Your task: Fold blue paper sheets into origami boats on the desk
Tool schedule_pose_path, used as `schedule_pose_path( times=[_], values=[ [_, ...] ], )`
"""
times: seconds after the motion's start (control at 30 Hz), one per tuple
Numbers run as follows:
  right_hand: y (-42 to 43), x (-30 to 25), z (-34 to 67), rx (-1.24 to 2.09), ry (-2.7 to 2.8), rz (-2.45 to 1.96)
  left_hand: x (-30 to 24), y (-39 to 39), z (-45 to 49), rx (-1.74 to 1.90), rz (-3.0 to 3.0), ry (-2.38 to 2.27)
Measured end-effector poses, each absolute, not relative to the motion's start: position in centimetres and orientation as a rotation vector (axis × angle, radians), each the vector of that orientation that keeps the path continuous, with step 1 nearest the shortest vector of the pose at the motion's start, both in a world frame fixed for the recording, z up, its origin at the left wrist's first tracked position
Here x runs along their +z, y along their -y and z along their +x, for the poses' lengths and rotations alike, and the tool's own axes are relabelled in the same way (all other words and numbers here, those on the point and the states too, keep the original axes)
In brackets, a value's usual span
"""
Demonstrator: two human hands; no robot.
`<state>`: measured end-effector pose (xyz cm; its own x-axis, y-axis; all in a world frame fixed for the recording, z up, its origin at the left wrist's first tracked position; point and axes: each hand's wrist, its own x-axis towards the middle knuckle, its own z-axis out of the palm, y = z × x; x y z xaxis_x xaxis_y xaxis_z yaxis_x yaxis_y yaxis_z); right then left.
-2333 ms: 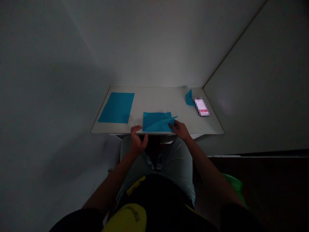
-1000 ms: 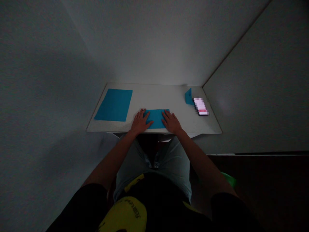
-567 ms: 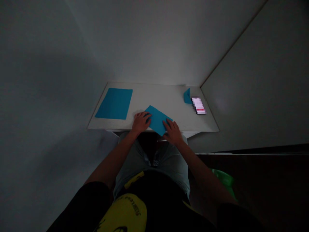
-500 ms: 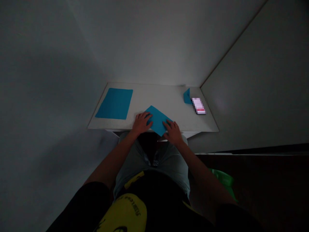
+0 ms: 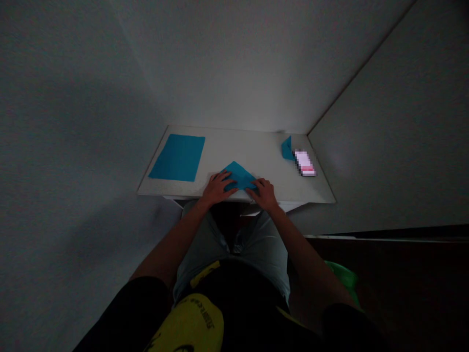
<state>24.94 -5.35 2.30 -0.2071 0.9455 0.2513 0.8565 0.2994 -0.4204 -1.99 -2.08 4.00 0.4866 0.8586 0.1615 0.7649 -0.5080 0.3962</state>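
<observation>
A sheet of blue paper (image 5: 238,175), folded to a triangle with its point away from me, lies at the front edge of the white table. My left hand (image 5: 219,188) holds its left corner, fingers over the paper and thumb at the lower edge. At the right corner, my right hand (image 5: 264,192) has its fingers bent onto the paper, with the thumb near the same edge. Both palms hide the outer corners. To the left, a flat blue sheet (image 5: 178,157) rests on the tabletop.
On the right of the white table (image 5: 242,142) stands a small folded blue paper piece (image 5: 287,149), beside a phone (image 5: 305,163) with a lit screen. Grey walls close in behind and at the sides. A green plastic object (image 5: 342,276) is low on the right.
The near corner of the blue paper has been folded up and away from me, so the diamond shape is now a triangle. Both hands have come slightly closer together.
</observation>
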Motion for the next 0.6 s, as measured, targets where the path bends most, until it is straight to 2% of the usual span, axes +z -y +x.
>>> schedule_pose_path(
  times=[0.13,0.3,0.6],
  values=[
    [6.1,2.1,25.9,0.322,2.319,-1.368,4.4,2.2,-2.2,0.538,2.461,-1.352],
    [6.8,1.9,26.4,0.290,2.381,-1.364,4.4,2.3,-2.3,0.572,2.425,-1.337],
    [5.8,1.8,25.6,0.422,1.993,-1.504,3.2,1.3,-2.1,0.714,2.273,-1.265]
  ],
)
